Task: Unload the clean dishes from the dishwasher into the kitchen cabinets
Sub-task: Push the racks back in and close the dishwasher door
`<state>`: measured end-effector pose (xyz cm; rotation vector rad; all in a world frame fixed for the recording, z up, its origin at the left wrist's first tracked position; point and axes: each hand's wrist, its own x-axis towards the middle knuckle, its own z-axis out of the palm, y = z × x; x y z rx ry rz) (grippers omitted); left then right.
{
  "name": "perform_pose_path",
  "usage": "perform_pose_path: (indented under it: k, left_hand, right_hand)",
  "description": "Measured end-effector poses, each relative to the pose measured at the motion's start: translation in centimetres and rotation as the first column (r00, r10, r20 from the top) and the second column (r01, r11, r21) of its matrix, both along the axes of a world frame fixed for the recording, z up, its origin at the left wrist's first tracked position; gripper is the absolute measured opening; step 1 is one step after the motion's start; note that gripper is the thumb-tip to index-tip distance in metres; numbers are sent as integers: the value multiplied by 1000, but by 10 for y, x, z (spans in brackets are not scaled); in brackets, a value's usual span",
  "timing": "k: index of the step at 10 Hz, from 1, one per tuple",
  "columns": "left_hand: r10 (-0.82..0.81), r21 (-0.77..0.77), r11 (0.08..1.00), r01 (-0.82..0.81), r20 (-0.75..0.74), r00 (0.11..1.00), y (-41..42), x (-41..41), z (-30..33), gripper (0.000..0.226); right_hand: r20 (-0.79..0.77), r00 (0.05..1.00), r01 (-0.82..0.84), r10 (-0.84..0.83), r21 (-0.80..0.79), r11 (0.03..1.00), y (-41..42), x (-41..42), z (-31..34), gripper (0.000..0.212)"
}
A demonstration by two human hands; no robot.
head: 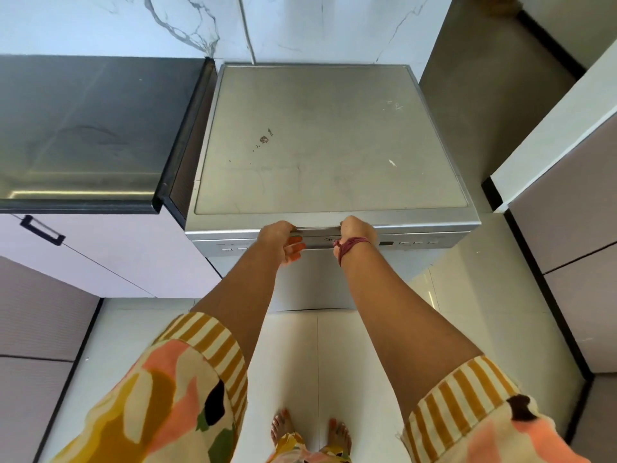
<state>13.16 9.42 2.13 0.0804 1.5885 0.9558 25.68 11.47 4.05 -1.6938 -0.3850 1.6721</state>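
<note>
A silver freestanding dishwasher (317, 145) stands straight ahead of me, seen from above, its flat top bare and marked with a few stains. Its door (314, 282) is closed, so no dishes show. My left hand (283, 242) and my right hand (355, 233) both grip the recessed handle (319, 230) along the door's top edge, fingers hooked under it. A red thread is tied around my right wrist. The control panel buttons sit to either side of my hands.
A dark glossy countertop (86, 128) adjoins the dishwasher on the left, with a pale cabinet door and black handle (41, 230) below it. Tall grey cabinet fronts (567, 262) stand on the right. Marble wall behind. My bare feet (310, 432) are on the light tiled floor.
</note>
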Motion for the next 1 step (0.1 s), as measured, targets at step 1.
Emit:
perform_pose_path:
  k: [1]
  left_hand:
    - [-125,-14,992,125,-165,978,1,-10,15,14]
  right_hand:
    - [32,998,53,-54,23,998,3,-15,16,7]
